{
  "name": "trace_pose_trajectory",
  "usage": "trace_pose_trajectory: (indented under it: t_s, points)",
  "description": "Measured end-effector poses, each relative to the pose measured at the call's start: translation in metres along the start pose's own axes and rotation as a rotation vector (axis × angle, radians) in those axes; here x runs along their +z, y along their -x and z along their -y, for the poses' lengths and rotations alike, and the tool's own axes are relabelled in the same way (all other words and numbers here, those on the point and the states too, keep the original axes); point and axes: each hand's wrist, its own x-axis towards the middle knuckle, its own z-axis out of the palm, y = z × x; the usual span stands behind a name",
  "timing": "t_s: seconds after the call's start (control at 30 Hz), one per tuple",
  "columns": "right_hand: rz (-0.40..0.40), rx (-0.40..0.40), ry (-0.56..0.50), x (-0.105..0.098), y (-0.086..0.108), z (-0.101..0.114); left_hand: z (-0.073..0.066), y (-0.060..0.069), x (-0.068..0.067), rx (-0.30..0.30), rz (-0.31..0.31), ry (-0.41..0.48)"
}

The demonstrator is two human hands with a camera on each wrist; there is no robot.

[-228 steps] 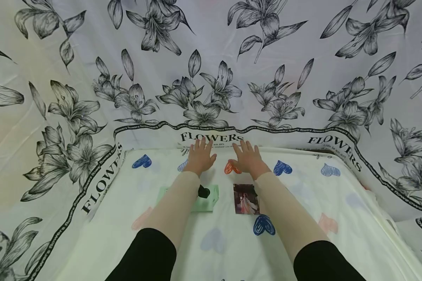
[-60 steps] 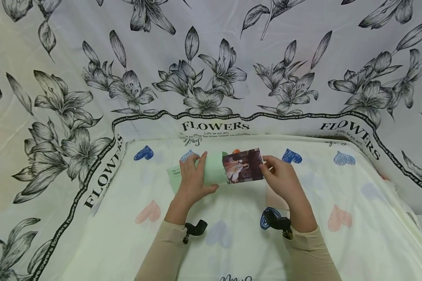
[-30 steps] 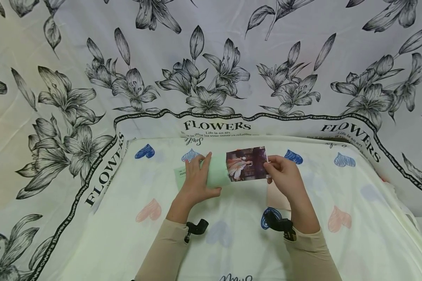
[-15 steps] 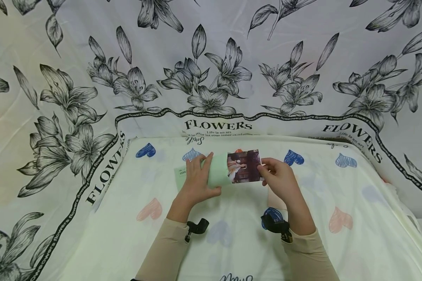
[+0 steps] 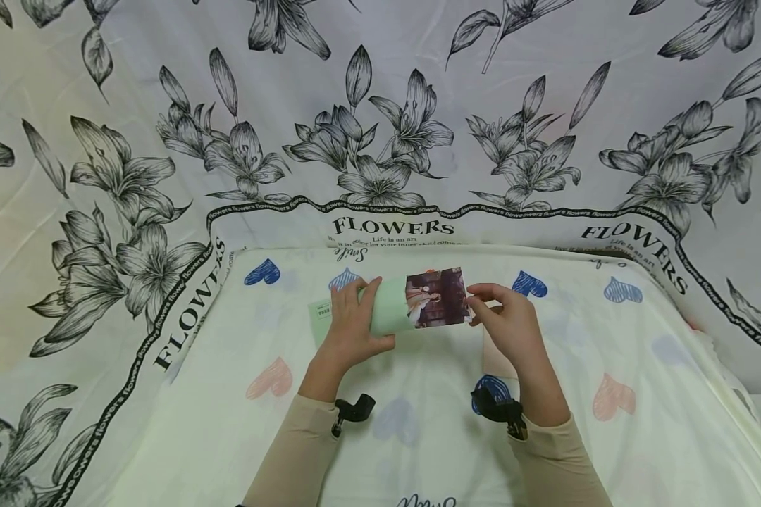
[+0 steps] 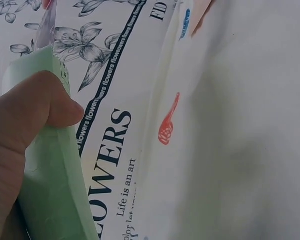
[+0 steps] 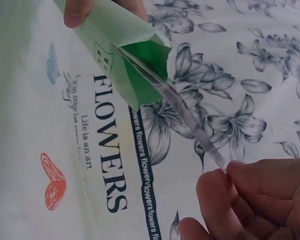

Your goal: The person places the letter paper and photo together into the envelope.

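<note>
Gently, I'd say: line the photo (image 5: 436, 298) up with the gaping mouth of the green envelope (image 5: 390, 308) so no corner snags. My right hand (image 5: 512, 325) pinches the photo's outer end; my left hand (image 5: 351, 332) curls round the envelope. Partly inside, the photo shows a pale figure on dark ground.

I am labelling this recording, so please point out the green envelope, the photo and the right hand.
Green envelope (image 5: 392, 306): head view, on its outer side.
Photo (image 5: 436, 298): head view, on its printed face.
Right hand (image 5: 511, 324): head view, on the back of the hand.
</note>
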Motion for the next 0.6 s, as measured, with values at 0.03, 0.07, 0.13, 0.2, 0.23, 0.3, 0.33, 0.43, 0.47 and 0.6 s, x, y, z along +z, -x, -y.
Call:
trace_pose_trajectory:
  t_s: [0.03,0.07,0.13,0.2,0.23,0.3,0.33,0.43,0.47,0.6]
  points:
    - [-0.004,-0.003,0.006,0.0003,0.0001,0.0001,-0.0001,0.0,0.0,-0.002,0.001,-0.002]
    - [-0.008,-0.005,0.009,0.0006,0.0002,0.0002,-0.0001,0.0001,0.0002,-0.003,0.003,0.0]
    - [-0.008,-0.01,0.011,0.0014,0.0002,0.0006,-0.0006,-0.0001,0.0,-0.006,0.008,0.0]
    - [-0.002,-0.016,0.014,0.0025,0.0006,0.001,-0.0017,0.0002,-0.0003,-0.005,0.01,0.011]
    - [0.004,-0.022,0.016,0.0031,0.0007,0.0011,-0.002,0.0003,-0.0003,-0.003,0.011,0.01]
    - [0.019,-0.04,0.025,0.0042,0.0008,0.0013,-0.0029,0.0003,-0.0003,0.004,0.009,0.016]
    - [0.028,-0.05,0.029,0.0047,0.0009,0.001,-0.0032,0.0003,-0.0003,0.009,0.007,0.021]
    - [0.049,-0.075,0.04,0.0054,0.0011,0.0001,-0.0033,-0.0002,0.0002,0.016,0.005,0.021]
    - [0.051,-0.084,0.043,0.0055,0.0012,-0.0001,-0.0032,-0.0003,0.0,0.016,0.005,0.019]
    - [0.05,-0.102,0.06,0.0049,0.002,-0.0007,-0.002,-0.0004,-0.0009,0.002,0.008,0.005]
